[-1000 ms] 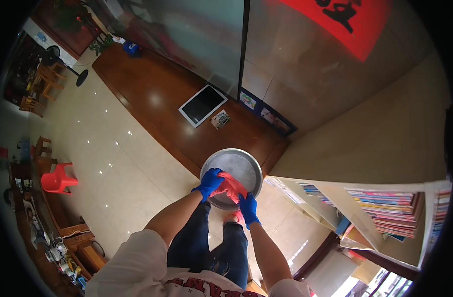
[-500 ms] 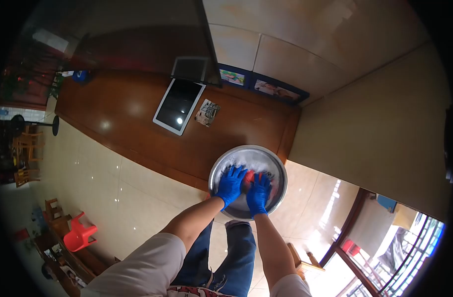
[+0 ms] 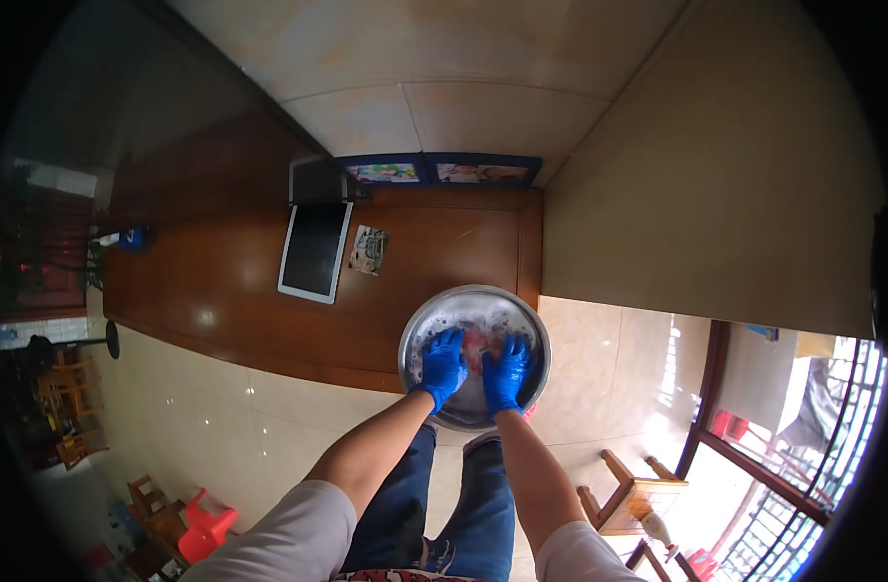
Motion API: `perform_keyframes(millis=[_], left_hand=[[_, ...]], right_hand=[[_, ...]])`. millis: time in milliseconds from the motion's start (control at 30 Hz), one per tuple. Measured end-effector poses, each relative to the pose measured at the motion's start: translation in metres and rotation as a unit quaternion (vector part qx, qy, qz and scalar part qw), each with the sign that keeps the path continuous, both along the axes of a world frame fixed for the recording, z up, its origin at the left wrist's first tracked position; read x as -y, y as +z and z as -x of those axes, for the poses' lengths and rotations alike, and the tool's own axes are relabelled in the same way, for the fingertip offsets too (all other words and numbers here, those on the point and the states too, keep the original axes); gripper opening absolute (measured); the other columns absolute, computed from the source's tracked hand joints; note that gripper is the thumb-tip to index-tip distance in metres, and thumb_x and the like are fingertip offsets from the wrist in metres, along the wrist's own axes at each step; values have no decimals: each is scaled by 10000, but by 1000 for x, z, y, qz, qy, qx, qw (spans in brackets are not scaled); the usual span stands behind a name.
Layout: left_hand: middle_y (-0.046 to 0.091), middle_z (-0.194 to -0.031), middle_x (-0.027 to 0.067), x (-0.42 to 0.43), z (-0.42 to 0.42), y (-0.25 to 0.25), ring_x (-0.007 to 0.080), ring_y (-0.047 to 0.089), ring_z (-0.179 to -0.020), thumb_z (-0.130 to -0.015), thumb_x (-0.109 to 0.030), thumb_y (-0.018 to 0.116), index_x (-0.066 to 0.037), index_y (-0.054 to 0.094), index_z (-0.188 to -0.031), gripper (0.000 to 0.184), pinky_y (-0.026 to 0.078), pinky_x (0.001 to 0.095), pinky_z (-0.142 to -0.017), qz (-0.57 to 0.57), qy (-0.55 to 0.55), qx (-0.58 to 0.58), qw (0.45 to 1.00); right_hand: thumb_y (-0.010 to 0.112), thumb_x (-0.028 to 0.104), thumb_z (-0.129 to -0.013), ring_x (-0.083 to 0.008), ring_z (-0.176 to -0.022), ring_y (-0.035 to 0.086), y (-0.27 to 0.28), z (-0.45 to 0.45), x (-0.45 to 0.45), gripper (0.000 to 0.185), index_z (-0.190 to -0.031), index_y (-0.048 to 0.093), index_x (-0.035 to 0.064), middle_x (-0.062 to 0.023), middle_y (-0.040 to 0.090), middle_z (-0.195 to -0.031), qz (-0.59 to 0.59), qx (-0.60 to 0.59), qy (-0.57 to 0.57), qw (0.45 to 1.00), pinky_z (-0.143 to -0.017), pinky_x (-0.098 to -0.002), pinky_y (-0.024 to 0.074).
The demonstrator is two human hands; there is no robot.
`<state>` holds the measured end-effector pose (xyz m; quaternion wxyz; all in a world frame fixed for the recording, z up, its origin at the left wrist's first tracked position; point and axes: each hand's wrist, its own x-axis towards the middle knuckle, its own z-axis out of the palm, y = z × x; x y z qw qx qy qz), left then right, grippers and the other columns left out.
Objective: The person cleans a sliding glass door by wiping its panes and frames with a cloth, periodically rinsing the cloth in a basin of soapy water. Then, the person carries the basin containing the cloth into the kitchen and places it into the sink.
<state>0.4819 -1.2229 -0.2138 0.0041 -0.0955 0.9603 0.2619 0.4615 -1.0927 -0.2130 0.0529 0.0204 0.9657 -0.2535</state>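
A round metal basin holds sudsy water and a wet red cloth. Both of my hands wear blue rubber gloves and are inside the basin. My left hand is closed on the left side of the cloth, its fingers pointing away from me. On the other side, my right hand grips the cloth too, its thumb turned inward. Foam partly hides the fingertips and the cloth's outline.
The basin is at the right end of a long brown wooden table. On it lie a white-framed tablet and a patterned card. Framed pictures lean by the wall. A wooden stool and red chair stand on the floor.
My view has turned, so table and basin appear shifted. My hands, flatter with fingers spread before, now curl more around the red cloth, and it is exposed further between them.
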Motion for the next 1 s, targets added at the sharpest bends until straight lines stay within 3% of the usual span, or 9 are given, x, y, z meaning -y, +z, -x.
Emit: perform_keyframes(millis=[233,333,433,567,667,767,867,933,1000], left_hand=[[569,-1025,162,-1,-13,-5,252,551,-923,-783,-126,603,4,469,-1183,442,441,355,-814,-274,221,57,934],[564,-1041,96,6,-17,-40,138,530,-923,-835,-214,606,2,455,-1216,464,441,291,-810,-527,362,139,756],[536,-1128,122,13,-1,-8,248,517,-1028,-835,-502,513,-44,454,-1203,591,419,352,-892,-871,201,315,318],[559,-1060,132,9,0,18,258,526,-1033,-855,-476,489,-17,483,-1133,536,429,334,-880,-884,180,356,245],[562,-1052,129,9,0,-6,253,528,-1027,-863,-447,494,-9,491,-1121,508,435,323,-868,-891,223,354,177],[541,-1125,124,4,-5,-25,235,518,-1046,-912,-323,399,-28,494,-1153,392,428,334,-898,-784,279,264,487],[508,-1198,130,-15,-15,-22,230,503,-1080,-925,-354,328,-23,450,-1223,462,403,343,-939,-710,251,183,632],[539,-1133,131,-8,-10,-38,258,535,-1012,-906,-376,388,-33,468,-1196,456,434,365,-895,-714,261,164,629],[559,-1055,148,18,-13,-85,279,553,-946,-856,-430,486,-43,484,-1166,495,440,393,-873,-896,169,257,320]], right_hand=[[669,246,-681,-376,-1064,428,2,-7,21,344,-932,611,19,-200,517,-1107,107,74,-147,980,-940,-429,325],[715,240,-676,-374,-1183,366,34,-19,35,296,-838,614,14,-182,467,-1252,226,-14,-150,962,-991,-431,282],[701,197,-718,-380,-1252,296,81,-43,51,224,-833,618,23,-181,428,-1298,356,-10,-158,921,-1029,-431,231],[692,162,-728,-379,-1254,297,85,-63,70,273,-942,606,15,-177,442,-1281,393,-22,-142,908,-1034,-438,219],[633,304,-764,-284,-1028,445,43,-45,73,616,-1280,330,157,-138,478,-1217,167,-144,-109,969,-922,-452,339],[659,159,-754,-320,-1123,449,17,-20,57,360,-1049,568,-27,-181,508,-1182,417,-8,-271,868,-964,-381,328],[593,142,-785,-156,-903,559,11,-5,42,349,-1092,562,-20,-121,608,-984,584,103,-368,715,-806,-271,442],[593,128,-783,-151,-907,559,16,-18,51,315,-1071,582,0,-129,602,-1011,544,89,-335,764,-796,-273,448],[595,88,-768,-231,-1037,535,28,-45,64,206,-955,597,2,-150,574,-1105,501,45,-276,819,-913,-330,389]])
